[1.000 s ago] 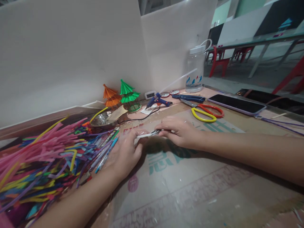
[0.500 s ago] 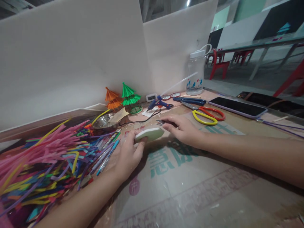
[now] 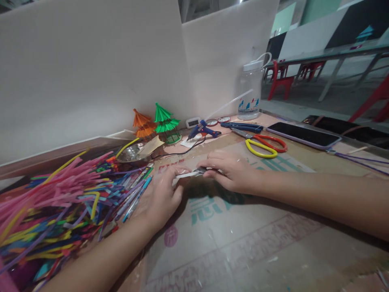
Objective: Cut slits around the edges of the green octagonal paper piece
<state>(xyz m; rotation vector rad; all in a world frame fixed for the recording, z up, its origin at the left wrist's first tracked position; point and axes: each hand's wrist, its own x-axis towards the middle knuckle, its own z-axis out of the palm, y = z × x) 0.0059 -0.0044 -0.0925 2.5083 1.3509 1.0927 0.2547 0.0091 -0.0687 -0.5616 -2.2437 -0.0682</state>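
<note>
My left hand (image 3: 164, 190) is closed on a thin, flat white piece (image 3: 186, 175), now seen almost edge-on between thumb and fingers. Fingers and thumb of my right hand (image 3: 229, 168) pinch a small dark, flat piece with a metallic look (image 3: 201, 170); it may be a blade, but blur hides its kind. This dark piece meets the right end of the white one. Both hands are just above the plastic-covered tabletop (image 3: 237, 247). Behind them lie a blue hot glue gun (image 3: 202, 130) and scissors (image 3: 261, 146) with one yellow and one red handle.
Pipe cleaners (image 3: 60, 194) are heaped at left, with pens (image 3: 138, 198) beside them. Behind stand a metal bowl (image 3: 129, 153) and orange (image 3: 143, 123) and green (image 3: 165, 123) tiered models. Blue pliers (image 3: 241, 127), a phone (image 3: 304, 135) and a water bottle (image 3: 249, 91) sit at right.
The white piece has turned from showing its broad face to nearly edge-on. My right hand has come slightly left and down, bringing the dark piece against the white one.
</note>
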